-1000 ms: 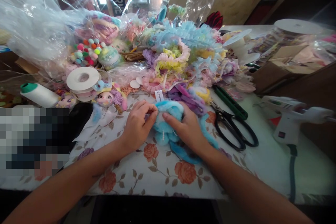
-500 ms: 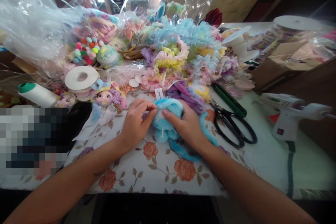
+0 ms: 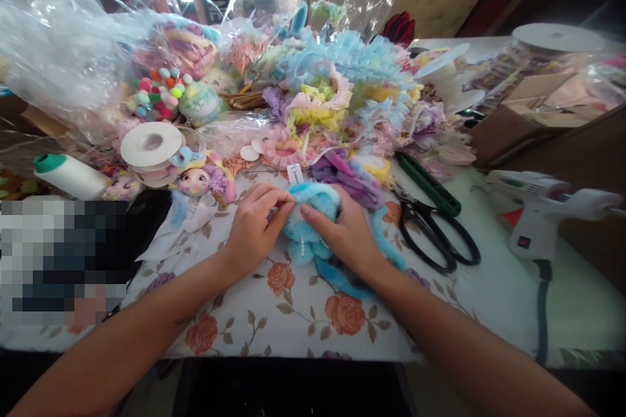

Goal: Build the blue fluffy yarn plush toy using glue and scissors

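A fluffy light-blue plush toy is held just above the flowered tablecloth, with small strings of white beads hanging on it. My right hand wraps its right side, thumb across the front. At the toy's upper left edge, my left hand pinches with thumb and fingertips; whatever sits in that pinch is too small to make out. A white printed tag sticks up behind the toy. Blue fluffy strips lie under and beside my right hand.
Black-handled scissors and a green cutter lie to the right, then a white glue gun. A ribbon spool, a thread cone and doll heads sit left. Ruffled trims are heaped behind.
Both hands hold nearly the same pose on the plush toy. The toy and the tag behind it have tilted very slightly.
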Motion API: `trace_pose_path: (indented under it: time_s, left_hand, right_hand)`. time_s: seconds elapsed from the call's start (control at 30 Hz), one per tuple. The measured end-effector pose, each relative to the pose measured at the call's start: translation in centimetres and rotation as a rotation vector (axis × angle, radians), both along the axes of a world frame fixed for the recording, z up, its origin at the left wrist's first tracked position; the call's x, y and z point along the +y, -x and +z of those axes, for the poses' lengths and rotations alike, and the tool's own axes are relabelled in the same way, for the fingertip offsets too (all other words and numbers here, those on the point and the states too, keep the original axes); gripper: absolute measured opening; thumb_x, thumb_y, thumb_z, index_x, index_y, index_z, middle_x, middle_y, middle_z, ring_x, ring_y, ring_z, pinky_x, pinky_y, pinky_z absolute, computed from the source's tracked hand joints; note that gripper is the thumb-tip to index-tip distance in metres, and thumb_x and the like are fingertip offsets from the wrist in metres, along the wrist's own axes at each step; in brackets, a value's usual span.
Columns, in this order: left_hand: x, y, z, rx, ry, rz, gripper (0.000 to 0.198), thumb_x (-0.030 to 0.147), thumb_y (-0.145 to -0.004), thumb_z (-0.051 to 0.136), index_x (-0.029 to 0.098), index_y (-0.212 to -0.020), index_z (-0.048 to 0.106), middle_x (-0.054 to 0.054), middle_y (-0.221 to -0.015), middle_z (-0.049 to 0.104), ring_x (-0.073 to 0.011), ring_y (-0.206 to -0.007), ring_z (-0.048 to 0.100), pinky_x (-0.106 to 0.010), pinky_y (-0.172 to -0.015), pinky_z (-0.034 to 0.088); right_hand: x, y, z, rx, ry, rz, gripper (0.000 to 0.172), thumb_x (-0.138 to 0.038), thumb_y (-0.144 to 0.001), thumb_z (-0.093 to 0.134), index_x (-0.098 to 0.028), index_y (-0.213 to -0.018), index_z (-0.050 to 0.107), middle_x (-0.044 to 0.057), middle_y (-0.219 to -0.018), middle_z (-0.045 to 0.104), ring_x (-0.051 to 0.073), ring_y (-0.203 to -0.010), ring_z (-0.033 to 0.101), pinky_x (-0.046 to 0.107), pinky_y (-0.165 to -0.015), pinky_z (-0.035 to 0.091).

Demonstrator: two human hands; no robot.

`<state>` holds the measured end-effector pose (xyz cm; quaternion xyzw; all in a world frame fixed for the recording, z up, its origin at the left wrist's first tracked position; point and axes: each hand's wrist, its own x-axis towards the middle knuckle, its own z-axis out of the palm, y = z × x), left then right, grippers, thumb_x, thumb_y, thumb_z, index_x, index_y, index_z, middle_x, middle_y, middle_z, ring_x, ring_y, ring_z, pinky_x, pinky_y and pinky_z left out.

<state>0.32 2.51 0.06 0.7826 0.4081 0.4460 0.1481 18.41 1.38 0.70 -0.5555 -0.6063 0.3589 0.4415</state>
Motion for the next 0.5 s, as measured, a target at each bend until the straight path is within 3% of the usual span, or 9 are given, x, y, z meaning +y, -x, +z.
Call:
trace_pose_path:
  time_s: [0.3, 0.5]
  left_hand:
    - [0.39, 0.28, 0.08, 0.022, -0.067, -0.030, 0.015, 0.022, -0.099, 0.056, 0.020, -0.093, 0.070, -0.005, -0.086, 0.067, -0.0207, -0.088, 0.061, -0.036, -0.082, 0.049]
    - [0.37, 0.19, 0.08, -0.162, 0.092, -0.012, 0.014, 0.027, -0.098, 0.060, 0.021, -0.093, 0.072, -0.004, -0.089, 0.072, -0.0189, -0.086, 0.065, -0.032, -0.079, 0.051]
  right_hand:
    - [-0.05, 0.06, 0.18, 0.005, 0.002, 0.006, 0.034, -0.051, -0.081, 0.071, -0.021, -0.094, 0.061, 0.004, -0.089, 0.070, 0.024, -0.084, 0.063, 0.037, -0.076, 0.050]
    - [0.26, -0.04, -0.07, 0.008, 0.008, -0.019, 0.038, -0.052, -0.079, 0.071, -0.020, -0.096, 0.063, 0.005, -0.090, 0.071, 0.024, -0.083, 0.064, 0.037, -0.075, 0.051]
